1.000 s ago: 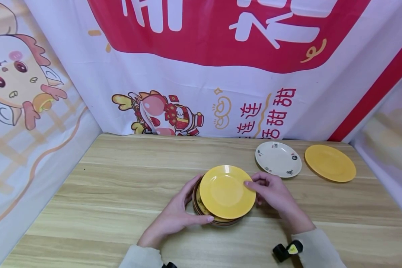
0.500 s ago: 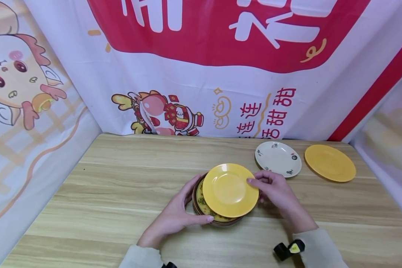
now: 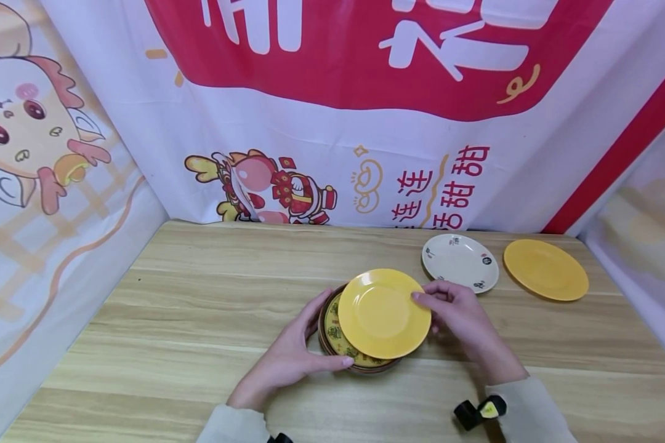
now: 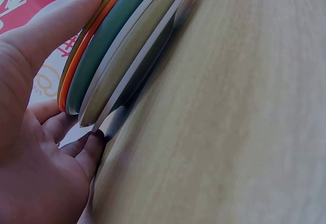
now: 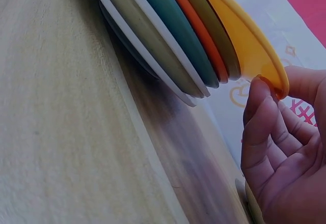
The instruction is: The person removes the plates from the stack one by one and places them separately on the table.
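In the head view my right hand (image 3: 462,317) pinches the right rim of a plain yellow plate (image 3: 385,314), thumb on top. That plate covers most of a stack of plates, exposing the dark-rimmed, patterned top plate (image 3: 334,331) at the left. My left hand (image 3: 294,347) grips the stack's left side, thumb at the near rim. The left wrist view shows the stack of plates (image 4: 114,56) in orange, green, white and tan layers. Seen from the right wrist, the yellow plate (image 5: 254,51) tilts up from the stack at the pinched side; its other edge is out of frame.
Behind my right hand lies a white plate (image 3: 460,261) with small dark motifs. Another yellow plate (image 3: 545,269) lies to its right, near the table's back right corner. Printed cloth (image 3: 310,129) hangs along the back of the wooden table (image 3: 210,289).
My right hand has drawn the yellow plate slightly right and away from me, uncovering more of the patterned plate below. The left hand keeps its place on the stack.
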`<move>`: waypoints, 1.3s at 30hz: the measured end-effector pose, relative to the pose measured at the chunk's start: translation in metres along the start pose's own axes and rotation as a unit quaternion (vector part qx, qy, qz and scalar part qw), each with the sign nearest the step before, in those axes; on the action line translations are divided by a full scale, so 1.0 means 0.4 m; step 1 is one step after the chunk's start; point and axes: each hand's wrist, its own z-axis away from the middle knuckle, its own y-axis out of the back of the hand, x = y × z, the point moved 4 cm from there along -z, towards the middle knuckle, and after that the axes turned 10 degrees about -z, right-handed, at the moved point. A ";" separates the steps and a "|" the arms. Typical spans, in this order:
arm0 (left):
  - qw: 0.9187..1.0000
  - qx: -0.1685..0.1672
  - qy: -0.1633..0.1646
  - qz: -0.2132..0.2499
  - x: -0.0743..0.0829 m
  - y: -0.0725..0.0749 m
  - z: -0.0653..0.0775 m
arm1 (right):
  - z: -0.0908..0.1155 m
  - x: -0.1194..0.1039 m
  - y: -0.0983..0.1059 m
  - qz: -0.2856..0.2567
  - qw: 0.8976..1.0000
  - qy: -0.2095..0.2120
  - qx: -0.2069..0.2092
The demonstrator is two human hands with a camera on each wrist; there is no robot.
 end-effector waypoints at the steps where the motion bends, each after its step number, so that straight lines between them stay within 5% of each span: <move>1: 1.000 0.000 0.000 0.000 0.000 0.000 0.000 | 0.000 0.000 0.000 0.000 1.000 0.002 0.000; 23: 1.000 -0.001 -0.006 -0.006 -0.002 0.001 -0.001 | 0.001 -0.011 0.003 -0.008 1.000 -0.001 0.007; 39: 1.000 -0.004 -0.006 -0.006 -0.003 -0.001 -0.002 | -0.007 -0.005 0.012 -0.064 0.996 -0.004 0.055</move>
